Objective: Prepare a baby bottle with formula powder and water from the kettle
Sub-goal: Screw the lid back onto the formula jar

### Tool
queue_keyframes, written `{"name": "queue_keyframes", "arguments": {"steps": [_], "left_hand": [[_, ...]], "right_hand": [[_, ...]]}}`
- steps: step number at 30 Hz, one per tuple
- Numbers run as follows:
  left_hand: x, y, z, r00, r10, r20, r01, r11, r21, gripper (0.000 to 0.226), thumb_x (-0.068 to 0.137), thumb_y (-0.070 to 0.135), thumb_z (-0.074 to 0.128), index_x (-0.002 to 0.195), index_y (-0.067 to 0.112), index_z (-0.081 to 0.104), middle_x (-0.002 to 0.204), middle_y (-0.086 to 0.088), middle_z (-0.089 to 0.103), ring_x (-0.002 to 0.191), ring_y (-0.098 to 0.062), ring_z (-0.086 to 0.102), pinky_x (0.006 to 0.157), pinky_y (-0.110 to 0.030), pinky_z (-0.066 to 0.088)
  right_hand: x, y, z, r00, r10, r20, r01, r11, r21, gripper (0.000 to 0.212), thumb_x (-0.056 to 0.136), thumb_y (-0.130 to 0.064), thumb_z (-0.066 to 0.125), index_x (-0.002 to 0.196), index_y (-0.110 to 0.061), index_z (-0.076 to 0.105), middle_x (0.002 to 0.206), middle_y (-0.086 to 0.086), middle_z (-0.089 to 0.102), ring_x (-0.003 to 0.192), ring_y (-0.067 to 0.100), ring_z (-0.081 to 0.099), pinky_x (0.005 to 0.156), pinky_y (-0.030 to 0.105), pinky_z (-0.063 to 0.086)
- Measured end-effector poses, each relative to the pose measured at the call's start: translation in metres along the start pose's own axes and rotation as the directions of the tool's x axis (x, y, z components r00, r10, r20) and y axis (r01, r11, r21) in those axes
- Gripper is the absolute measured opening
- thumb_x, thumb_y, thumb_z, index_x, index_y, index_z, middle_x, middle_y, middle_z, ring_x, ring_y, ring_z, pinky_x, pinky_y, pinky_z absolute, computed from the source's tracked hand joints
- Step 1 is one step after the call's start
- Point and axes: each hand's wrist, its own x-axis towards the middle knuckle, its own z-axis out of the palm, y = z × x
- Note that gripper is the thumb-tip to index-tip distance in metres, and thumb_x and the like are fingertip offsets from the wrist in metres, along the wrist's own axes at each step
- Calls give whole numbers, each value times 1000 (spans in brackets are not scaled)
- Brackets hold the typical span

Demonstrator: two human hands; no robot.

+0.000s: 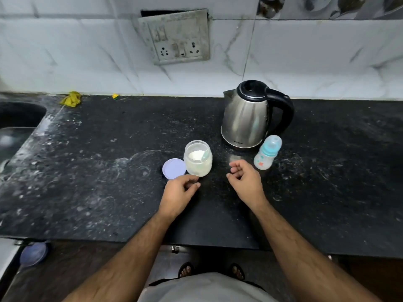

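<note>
An open clear jar of white formula powder stands mid-counter with a scoop inside it. Its lilac lid lies flat just to its left. A steel kettle with a black lid and handle stands behind and to the right. A capped baby bottle with a blue collar stands in front of the kettle. My left hand hovers just below the jar and lid, fingers loosely curled, holding nothing. My right hand hangs between jar and bottle, fingers loosely curled and empty.
The black speckled counter meets a sink at the far left. A yellow cloth and a small yellow scrap lie by the tiled wall. A socket plate is on the wall above.
</note>
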Motion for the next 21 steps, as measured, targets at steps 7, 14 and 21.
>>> {"name": "queue_keyframes", "arguments": {"steps": [7, 14, 21], "left_hand": [[32, -23, -55, 995, -5, -95, 27, 973, 228, 43, 82, 25, 78, 122, 18, 67, 111, 3, 68, 91, -13, 63, 94, -35, 51], [68, -14, -66, 983, 3, 185, -128, 737, 664, 108, 66, 59, 81, 154, 25, 28, 156, -2, 33, 139, -28, 31, 112, -46, 33], [79, -12, -60, 961, -63, 268, -164, 651, 741, 101, 74, 52, 78, 155, 27, 22, 154, -1, 38, 140, -28, 32, 111, -47, 29]], "right_hand": [[23, -16, 27, 977, 47, 210, -41, 999, -33, 79, 71, -18, 85, 139, -24, 46, 124, 0, 56, 108, 14, 58, 97, 39, 51], [40, -24, 47, 938, 40, 346, -28, 999, -37, 123, 60, -22, 93, 156, -21, 17, 155, 0, 39, 143, 15, 35, 118, 34, 28], [43, -33, 59, 944, 11, 331, -29, 998, 52, 99, 57, -21, 91, 140, -29, 37, 128, -17, 52, 122, 8, 50, 107, 34, 41]]}}
